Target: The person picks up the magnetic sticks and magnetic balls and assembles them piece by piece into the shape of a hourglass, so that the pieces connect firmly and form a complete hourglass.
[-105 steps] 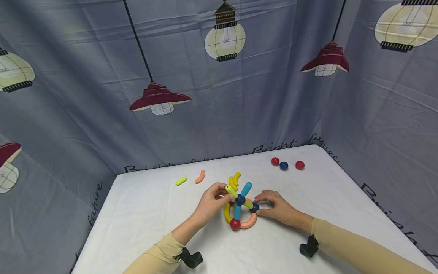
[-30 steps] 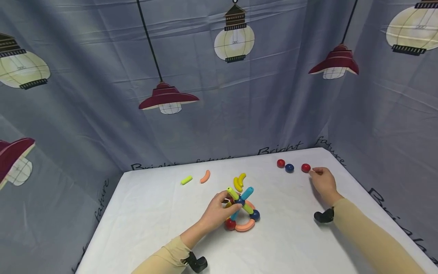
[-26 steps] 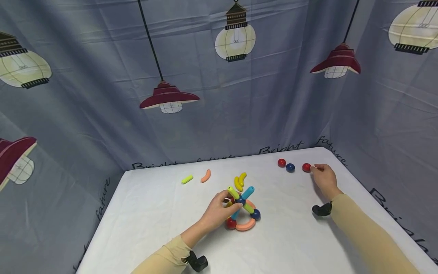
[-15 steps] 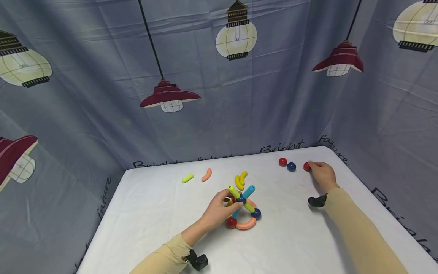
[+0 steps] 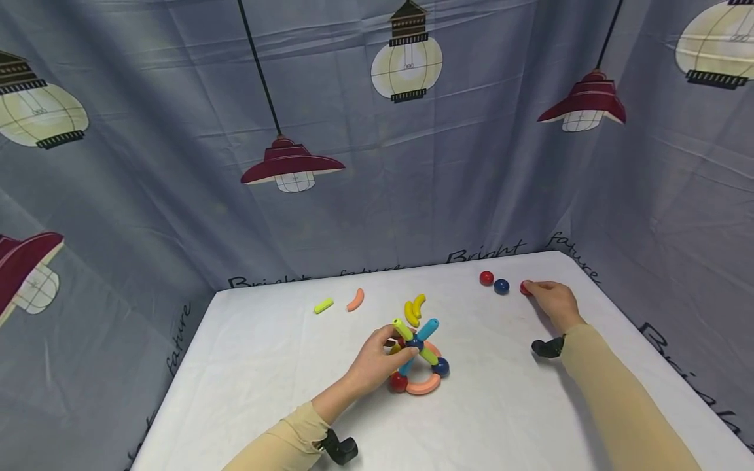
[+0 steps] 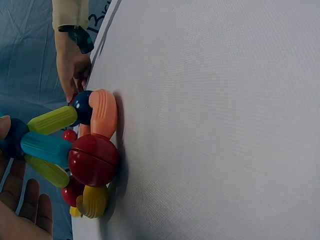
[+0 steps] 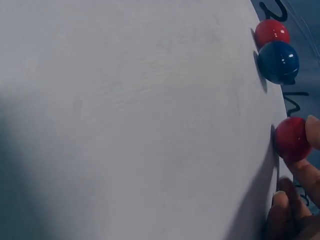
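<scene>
My left hand (image 5: pixel 377 358) holds a small frame of balls and rods by its top, thumb on the dark blue ball (image 5: pixel 415 343) where the rods meet. A green rod (image 5: pixel 403 328) and a blue rod (image 5: pixel 429 329) stick up from that ball. Below, a red ball (image 6: pixel 93 160), another dark blue ball (image 5: pixel 440 367) and curved orange rods (image 5: pixel 424 386) form the base on the table; yellow curved rods (image 6: pixel 95 201) show in the left wrist view. At the back right, my right hand (image 5: pixel 555 304) pinches a loose red ball (image 7: pixel 292 139) between thumb and finger.
Left of that ball lie a red ball (image 5: pixel 486 278) and a dark blue ball (image 5: pixel 501 286). Two yellow curved rods (image 5: pixel 415 310) lie behind the frame. Further left are an orange curved rod (image 5: pixel 356 300) and a green rod (image 5: pixel 323 305). A printed curtain (image 5: pixel 330 229) hangs behind the table.
My right hand has left the frame's lower blue ball, reached to the back right and taken hold of the red ball, which has shifted slightly left. My left hand still holds the frame.
</scene>
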### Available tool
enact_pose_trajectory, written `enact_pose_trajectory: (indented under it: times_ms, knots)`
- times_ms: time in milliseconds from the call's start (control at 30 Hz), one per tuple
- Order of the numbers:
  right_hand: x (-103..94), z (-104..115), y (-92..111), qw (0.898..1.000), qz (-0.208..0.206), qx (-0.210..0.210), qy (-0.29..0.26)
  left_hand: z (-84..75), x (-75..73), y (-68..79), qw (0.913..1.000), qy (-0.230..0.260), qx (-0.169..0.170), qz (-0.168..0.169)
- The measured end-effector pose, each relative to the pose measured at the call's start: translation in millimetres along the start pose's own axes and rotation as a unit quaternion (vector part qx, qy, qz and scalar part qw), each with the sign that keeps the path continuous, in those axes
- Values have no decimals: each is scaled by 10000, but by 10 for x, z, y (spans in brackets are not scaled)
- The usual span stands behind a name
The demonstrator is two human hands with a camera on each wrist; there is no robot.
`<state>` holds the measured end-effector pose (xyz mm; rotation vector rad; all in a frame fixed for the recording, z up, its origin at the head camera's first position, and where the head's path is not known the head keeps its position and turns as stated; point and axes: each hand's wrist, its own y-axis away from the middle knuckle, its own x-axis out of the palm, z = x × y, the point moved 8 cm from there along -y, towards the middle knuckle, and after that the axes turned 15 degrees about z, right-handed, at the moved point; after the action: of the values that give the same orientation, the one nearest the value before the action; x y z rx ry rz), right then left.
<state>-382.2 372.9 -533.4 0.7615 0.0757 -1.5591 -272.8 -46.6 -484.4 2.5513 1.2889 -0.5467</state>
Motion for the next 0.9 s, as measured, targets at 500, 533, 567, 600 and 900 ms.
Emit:
enact_pose_trajectory:
  times_ms: [500,533,567,600,900]
  knots:
    - [6,-117,-22,9960,108,-837,-284,6,5,1,9999,117,54,30]
    - [-2,-117,-3,9952,137,-900,-364,5,4,1,9999,131,82,36]
    - [-11,-108,19,9942,167,-968,-438,1,2,2,9998,139,106,39]
    - [-19,-90,46,9932,192,-1042,-492,-2,0,4,9998,135,133,39]
    - [40,460,310,9788,349,-1967,-451,-24,-46,25,9995,216,187,-158]
